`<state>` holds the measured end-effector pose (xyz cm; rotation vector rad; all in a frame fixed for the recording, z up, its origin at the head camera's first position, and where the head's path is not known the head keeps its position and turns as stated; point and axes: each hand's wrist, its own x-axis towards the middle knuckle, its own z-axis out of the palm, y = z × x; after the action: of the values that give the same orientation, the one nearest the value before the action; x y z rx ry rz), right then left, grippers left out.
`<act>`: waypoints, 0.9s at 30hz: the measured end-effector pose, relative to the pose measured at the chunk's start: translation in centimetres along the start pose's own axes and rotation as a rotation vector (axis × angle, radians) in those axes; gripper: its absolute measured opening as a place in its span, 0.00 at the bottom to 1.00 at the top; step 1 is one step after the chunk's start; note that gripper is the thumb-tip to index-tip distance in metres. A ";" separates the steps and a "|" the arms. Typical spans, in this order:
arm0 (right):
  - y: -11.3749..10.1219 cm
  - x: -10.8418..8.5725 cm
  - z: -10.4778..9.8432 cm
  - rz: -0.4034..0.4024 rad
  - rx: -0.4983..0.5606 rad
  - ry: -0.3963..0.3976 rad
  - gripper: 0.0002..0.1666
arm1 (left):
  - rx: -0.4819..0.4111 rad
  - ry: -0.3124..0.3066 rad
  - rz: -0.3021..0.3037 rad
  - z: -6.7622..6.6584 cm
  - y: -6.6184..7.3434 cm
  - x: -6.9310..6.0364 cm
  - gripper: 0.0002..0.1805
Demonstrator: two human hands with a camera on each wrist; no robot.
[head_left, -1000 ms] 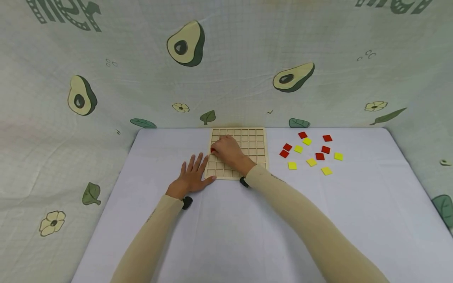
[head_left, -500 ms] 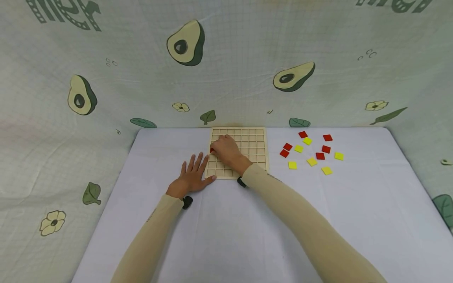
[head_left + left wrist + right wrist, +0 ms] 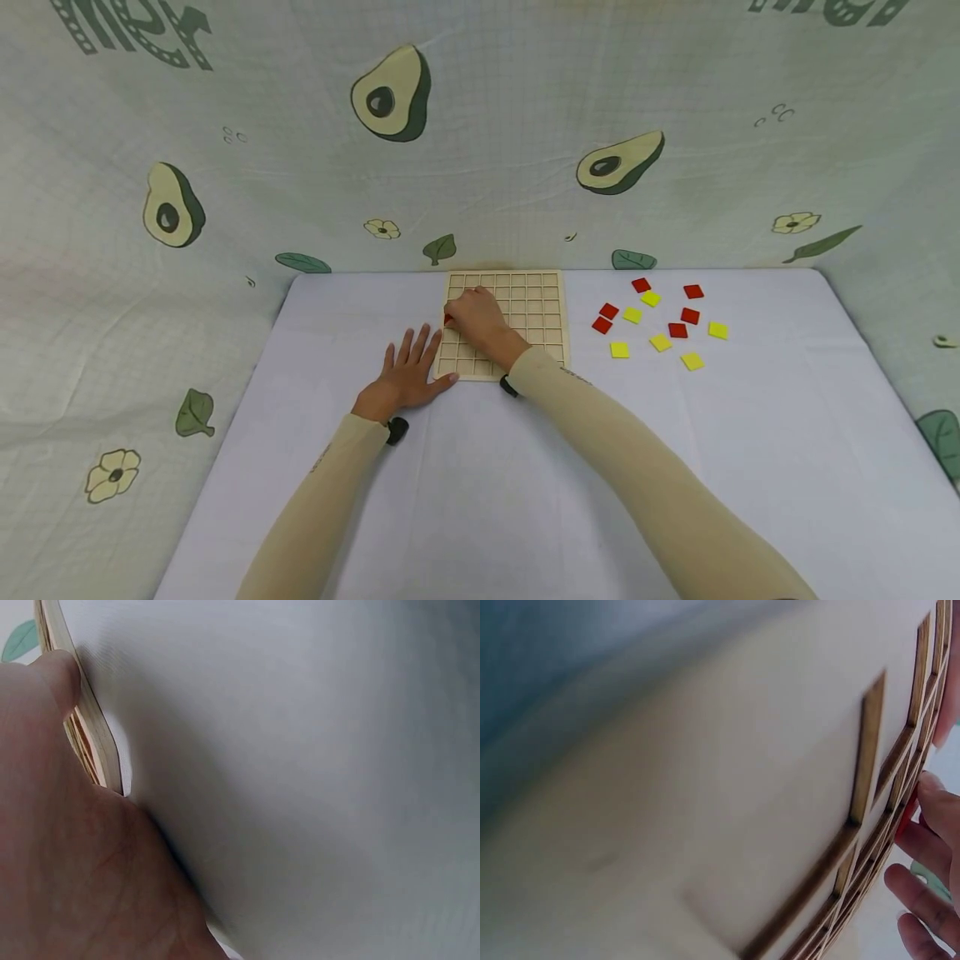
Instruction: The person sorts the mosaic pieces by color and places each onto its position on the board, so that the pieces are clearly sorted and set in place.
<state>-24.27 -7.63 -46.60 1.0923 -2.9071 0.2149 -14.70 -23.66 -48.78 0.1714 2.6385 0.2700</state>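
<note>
A pale wooden grid board (image 3: pixel 534 319) lies at the far middle of the table. Over its left part, my right hand (image 3: pixel 482 321) pinches a red square tile (image 3: pixel 447 320) at the board's left edge. In the right wrist view, thumb and fingers hold that red tile (image 3: pixel 908 812) against the grid; how it sits in the cell is mostly hidden. My left hand (image 3: pixel 405 379) lies flat with spread fingers beside the board's left edge, its thumb touching the near-left corner. That thumb against the board's wooden rim (image 3: pixel 101 742) also shows in the left wrist view.
Right of the board, several loose red tiles (image 3: pixel 690 316) and yellow tiles (image 3: pixel 661 342) are scattered on the white tablecloth (image 3: pixel 480 500). Behind the table hangs a pale cloth (image 3: pixel 510 125) printed with avocados.
My right hand has shifted slightly left with the red tile, towards the board's edge. The left hand and the loose tiles have stayed in place.
</note>
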 end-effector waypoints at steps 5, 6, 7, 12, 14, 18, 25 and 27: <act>0.3 -0.3 -0.2 0.013 0.013 -0.016 0.10 | -0.001 0.003 0.002 0.2 0.1 0.3 0.52; 0.4 -0.4 -0.3 0.014 0.016 -0.017 0.10 | -0.003 0.005 0.002 0.2 0.2 0.3 0.52; 0.5 -0.5 -0.4 0.014 0.017 -0.017 0.10 | -0.005 0.006 0.002 0.2 0.2 0.3 0.52; 1.2 -1.1 -1.4 0.016 0.024 -0.002 0.13 | 0.011 0.003 -0.016 0.1 0.3 0.1 0.52; 1.7 -1.6 -2.0 0.023 0.025 0.006 0.15 | 0.021 0.005 -0.017 0.0 0.3 0.0 0.52; 3.0 -2.9 -3.2 0.048 0.036 0.019 0.19 | 0.024 0.013 -0.007 0.1 0.1 0.0 0.52; 6.3 -6.7 -4.4 0.092 0.066 0.082 0.21 | 0.009 0.017 0.014 0.0 0.0 0.1 0.53; 7.1 -7.8 -4.6 0.101 0.065 0.104 0.21 | 0.000 0.016 0.019 -0.1 0.1 -0.1 0.53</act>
<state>-23.16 3.45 -43.49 0.9139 -2.8833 0.3591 -14.68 -23.58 -48.59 0.1950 2.6536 0.2785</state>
